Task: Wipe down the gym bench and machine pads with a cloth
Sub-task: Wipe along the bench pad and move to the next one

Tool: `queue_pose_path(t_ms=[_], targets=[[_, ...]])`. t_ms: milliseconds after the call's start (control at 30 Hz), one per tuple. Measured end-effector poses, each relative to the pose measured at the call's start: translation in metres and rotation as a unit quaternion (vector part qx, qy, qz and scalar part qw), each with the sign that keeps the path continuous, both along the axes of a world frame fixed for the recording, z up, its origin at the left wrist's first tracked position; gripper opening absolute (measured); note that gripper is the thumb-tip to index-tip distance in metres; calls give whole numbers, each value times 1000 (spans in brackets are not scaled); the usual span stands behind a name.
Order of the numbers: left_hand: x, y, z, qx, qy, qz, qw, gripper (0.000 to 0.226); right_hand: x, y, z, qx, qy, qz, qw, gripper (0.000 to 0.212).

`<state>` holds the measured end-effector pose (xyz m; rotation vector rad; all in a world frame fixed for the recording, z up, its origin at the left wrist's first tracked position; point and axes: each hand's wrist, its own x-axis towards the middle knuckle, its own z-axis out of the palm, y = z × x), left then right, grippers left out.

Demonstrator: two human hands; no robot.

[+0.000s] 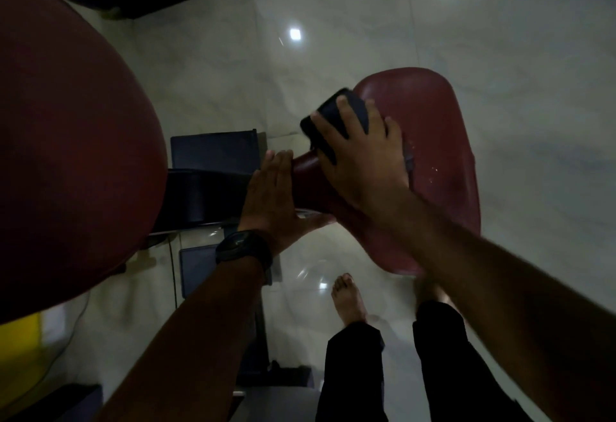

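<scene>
While right hand point(363, 161) presses dark cloth point(329, 114), fingers spread, onto red seat pad point(443, 141) near narrow end, left hand point(270, 195) lies flat-fingered against pad side, likely bracing against wipe pressure. Hands near, not touching.

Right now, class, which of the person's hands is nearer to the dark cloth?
Right. The right hand presses down on the cloth atop the red seat pad. The left hand lies flat against the pad's narrow end, just beside the cloth.
</scene>
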<state>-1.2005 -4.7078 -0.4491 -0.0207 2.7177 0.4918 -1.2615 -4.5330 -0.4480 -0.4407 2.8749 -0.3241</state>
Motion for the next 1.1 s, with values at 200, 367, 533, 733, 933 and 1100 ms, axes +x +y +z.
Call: queue_pose_path(t_ms=[200,367,533,733,933,1100], targets=[[7,2,-3,8,22,-5,1000,129,74,0,-3,-5,28,-157,987,63],[8,8,2,13,39,26,999,100,104,4,-8,-7,30,-125,992,71],[5,25,-4,26,74,94,992,85,63,8,1,-4,-2,-122,993,64],[2,39,-4,59,108,182,976,66,171,8,-14,18,37,-185,982,82],[-18,46,-28,0,137,241,961,77,72,-3,-8,-25,21,-148,988,67],[-18,49,-28,14,193,256,947,63,136,10,-14,30,62,-135,988,78]])
